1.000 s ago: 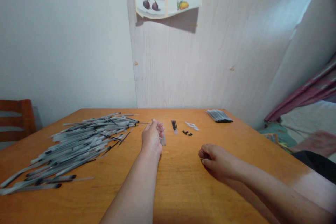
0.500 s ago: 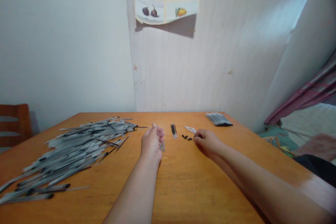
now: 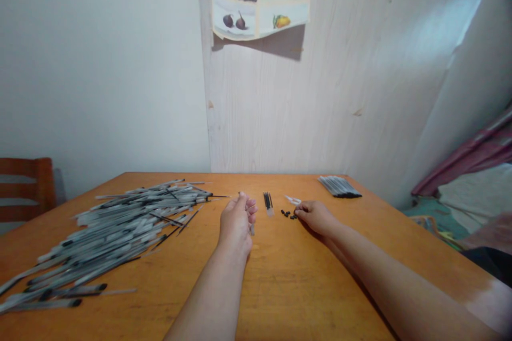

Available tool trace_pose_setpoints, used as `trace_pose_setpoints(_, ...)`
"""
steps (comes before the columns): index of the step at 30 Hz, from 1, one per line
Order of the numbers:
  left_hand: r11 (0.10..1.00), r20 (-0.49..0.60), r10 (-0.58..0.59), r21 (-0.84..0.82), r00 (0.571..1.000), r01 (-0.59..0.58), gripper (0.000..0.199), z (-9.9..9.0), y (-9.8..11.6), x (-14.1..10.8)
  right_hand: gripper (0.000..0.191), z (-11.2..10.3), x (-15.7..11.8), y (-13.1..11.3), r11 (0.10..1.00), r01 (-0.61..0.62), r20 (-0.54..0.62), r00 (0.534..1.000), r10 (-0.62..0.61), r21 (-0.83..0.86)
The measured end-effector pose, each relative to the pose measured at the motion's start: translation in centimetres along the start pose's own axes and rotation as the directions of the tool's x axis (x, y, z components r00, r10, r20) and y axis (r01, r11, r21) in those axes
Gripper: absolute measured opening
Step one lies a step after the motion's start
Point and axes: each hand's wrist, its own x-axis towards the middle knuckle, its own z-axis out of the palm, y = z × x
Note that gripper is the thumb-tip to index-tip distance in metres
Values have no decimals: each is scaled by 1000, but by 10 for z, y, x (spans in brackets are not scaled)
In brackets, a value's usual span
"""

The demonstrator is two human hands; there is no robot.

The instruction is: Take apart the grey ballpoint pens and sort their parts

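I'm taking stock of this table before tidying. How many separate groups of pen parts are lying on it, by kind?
Loose heap of clear pen barrels: 1
Neat bundle of barrels at the far right: 1
Small bunch of black refills: 1
Cluster of small black caps at the right hand: 1
Total: 4 groups

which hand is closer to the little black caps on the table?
Right. The right hand has its fingertips at the black caps, touching or nearly so. The left hand sits further off to their left, curled around a clear tube, with the refills between.
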Motion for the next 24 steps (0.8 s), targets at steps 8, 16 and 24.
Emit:
trace_pose_setpoints(8, 1000, 6, -2, 15, 1000, 2, 28, -1, 0, 0, 27, 1, -4, 1, 1000, 19, -32, 999, -19, 5)
trace_pose_setpoints(16, 995, 24, -37, 92, 999, 35, 23, 1, -2, -3, 25, 5, -4, 3, 999, -9, -66, 998, 12, 51)
trace_pose_setpoints(24, 987, 152, -137, 100, 979, 123, 13, 4, -5, -8, 19, 3, -12, -24, 972, 40, -326, 945, 39, 231)
